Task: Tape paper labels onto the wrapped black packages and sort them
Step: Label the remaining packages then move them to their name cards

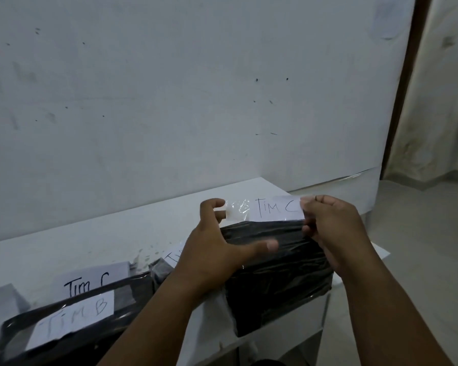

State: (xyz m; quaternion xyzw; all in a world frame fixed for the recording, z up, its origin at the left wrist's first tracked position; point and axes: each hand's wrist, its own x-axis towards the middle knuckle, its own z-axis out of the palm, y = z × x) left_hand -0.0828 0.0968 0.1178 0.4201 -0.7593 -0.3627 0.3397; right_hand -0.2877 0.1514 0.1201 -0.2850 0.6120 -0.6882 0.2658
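Note:
A wrapped black package [280, 270] lies at the right end of the white table [77, 247]. Just above its far edge I hold a paper label [274, 208] reading "TIM C", backed by a strip of clear tape. My left hand [214, 247] pinches the tape's left end with its fingertips, thumb spread over the package. My right hand [333, 228] grips the label's right end. A second black package [72, 336] with a taped "TIM B" label [74, 318] lies at the lower left.
A loose "TIM C" paper [90, 280] lies on the table behind the left package, more paper slips [0, 305] at the far left. A white wall [169, 88] rises right behind the table. The floor [421, 233] opens to the right.

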